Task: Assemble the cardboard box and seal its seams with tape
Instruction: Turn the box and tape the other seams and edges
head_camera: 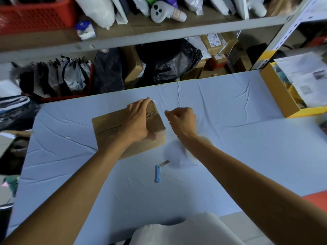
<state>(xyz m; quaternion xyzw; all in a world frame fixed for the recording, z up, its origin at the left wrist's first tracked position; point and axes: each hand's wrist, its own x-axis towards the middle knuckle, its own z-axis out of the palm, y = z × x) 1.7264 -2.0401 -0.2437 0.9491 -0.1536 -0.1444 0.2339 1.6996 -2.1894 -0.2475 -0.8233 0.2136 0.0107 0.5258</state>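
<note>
— where's the box sitting against your hands?

— the small brown cardboard box (113,126) lies on the pale blue cloth-covered table (230,138), a little left of centre. your left hand (138,121) is flat on its top, fingers together and stretched toward the far right corner, thumb down at the near right edge over a glossy patch of clear tape (159,136). nothing is pinched there — the palm just rests on the closed flaps.

— and the right one?

— your right hand (182,119) hangs just beside the box's right end, apart from the cardboard, curled into a loose fist with thumb and forefinger pressed together. whether a strand of tape is caught between them, i cannot tell; it's too fine and blurred.

— what's close by?

— under your right forearm there's a blurred, whitish round shape (177,154), near the box's near right corner; i cannot say what it is. just nearer you lies a small folding knife with a light blue handle (158,174), blade out and pointing toward that shape, well apart from both hands.

— anything crowding the work?

— an open yellow cardboard box with printed papers (283,92) sits at the table's far right edge, well away. beyond the far edge stands grey metal shelving (159,30) packed with bags and parcels.
</note>
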